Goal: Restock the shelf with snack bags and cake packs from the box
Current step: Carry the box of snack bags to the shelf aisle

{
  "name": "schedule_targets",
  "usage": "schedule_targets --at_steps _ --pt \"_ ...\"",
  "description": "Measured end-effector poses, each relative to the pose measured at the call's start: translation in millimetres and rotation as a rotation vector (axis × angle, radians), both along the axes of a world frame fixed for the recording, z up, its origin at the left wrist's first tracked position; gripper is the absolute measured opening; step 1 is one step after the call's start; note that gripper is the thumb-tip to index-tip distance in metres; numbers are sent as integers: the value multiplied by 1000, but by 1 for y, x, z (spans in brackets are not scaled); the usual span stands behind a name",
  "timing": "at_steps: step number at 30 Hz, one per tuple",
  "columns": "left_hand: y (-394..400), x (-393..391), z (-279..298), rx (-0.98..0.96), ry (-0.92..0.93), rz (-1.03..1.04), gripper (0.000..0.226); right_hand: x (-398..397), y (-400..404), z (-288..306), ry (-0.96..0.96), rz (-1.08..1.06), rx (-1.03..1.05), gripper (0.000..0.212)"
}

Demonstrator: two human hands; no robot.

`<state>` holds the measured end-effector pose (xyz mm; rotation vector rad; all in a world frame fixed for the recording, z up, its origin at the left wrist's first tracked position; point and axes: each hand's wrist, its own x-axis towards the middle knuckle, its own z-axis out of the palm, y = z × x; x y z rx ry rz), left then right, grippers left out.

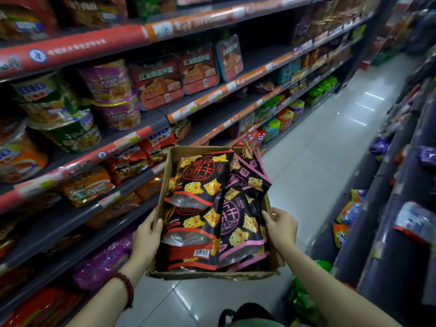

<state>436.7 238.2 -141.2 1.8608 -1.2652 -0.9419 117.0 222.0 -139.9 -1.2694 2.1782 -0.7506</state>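
I carry an open cardboard box [165, 185] in front of me, held above the aisle floor. My left hand [147, 239] grips its left wall, thumb inside. On the right wall, my right hand [280, 228] holds the rim. Inside lie several black snack bags with yellow cracker pictures: red-trimmed ones [195, 182] on the left, pink-trimmed ones [238, 223] on the right. The shelf unit [146, 123] runs along my left, close to the box's far left corner.
The left shelves hold noodle bowls [111, 90], flat red trays [160, 81] and packet noodles [87, 187]. Another dark shelf unit [401, 208] with bags stands on the right. A glossy tiled floor [330, 142] runs between them. Green packaging [304, 296] lies low by my right arm.
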Motion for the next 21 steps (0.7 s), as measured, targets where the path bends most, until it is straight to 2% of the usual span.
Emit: schedule_targets --at_steps 5,10,21 --pt "-33 -40 -1 28 -35 -85 39 -40 3 1 2 -86 -7 24" --pt "-65 -70 0 27 -23 -208 40 -67 9 -3 -74 -239 -13 18" --pt "-115 -111 4 1 -8 -364 40 -94 1 3 -80 -362 -62 17"
